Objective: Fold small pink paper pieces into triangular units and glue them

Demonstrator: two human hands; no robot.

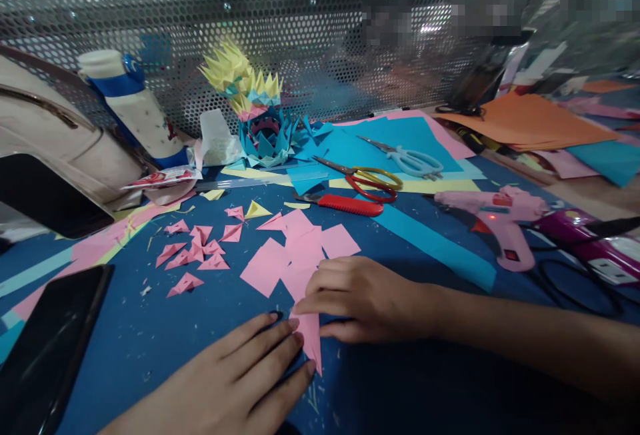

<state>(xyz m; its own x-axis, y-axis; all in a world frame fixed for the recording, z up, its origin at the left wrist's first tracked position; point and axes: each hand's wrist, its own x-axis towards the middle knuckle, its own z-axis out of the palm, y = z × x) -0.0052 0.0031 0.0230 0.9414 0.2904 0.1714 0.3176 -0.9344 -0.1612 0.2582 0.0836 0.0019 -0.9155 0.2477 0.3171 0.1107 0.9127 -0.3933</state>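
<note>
A partly folded pink paper piece (311, 342) lies on the blue table with its point toward me. My left hand (250, 368) is flat, fingers stretched out, and its fingertips rest on the paper's left edge. From the right, my right hand (360, 298) has its fingers curled over the upper part of the same paper, thumb at its right side. Just beyond are loose pink paper squares (265, 265), overlapping one another. To their left sits a cluster of small folded pink triangles (197, 245).
A red-handled cutter (350, 205), red-and-yellow scissors (373, 178) and light blue scissors (415, 162) lie ahead. A pink glue gun (500, 215) with a cord stands right. Phones (55, 348) are on the left. A folded-paper model (265, 132) and bottle (135, 108) stand behind.
</note>
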